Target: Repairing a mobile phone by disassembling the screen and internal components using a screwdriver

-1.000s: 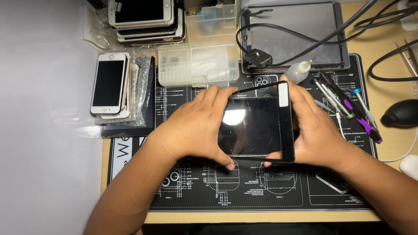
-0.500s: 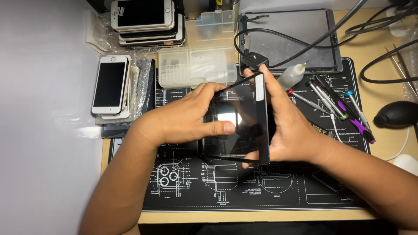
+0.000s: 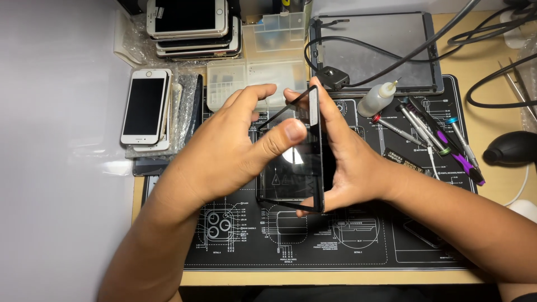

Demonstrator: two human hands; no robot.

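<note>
A black glass screen panel (image 3: 296,168) stands almost on edge above the black work mat (image 3: 335,246), tilted so its glossy face reflects a light. My left hand (image 3: 229,145) grips it from the left, thumb pressed on the glass face and fingers curled over the top edge. My right hand (image 3: 349,162) holds the panel's right side, fingers along its thin edge from top to bottom.
A white phone (image 3: 144,106) lies at the left, with a stack of phones (image 3: 190,25) and clear plastic parts boxes (image 3: 257,72) behind. A tablet (image 3: 380,50) with black cables, a small squeeze bottle (image 3: 377,99), several screwdrivers (image 3: 430,128) and a black blower (image 3: 512,148) sit at the right.
The panel has been turned from lying flat between both hands to standing nearly on edge. My left thumb moved onto its face; both hands shifted up and slightly left.
</note>
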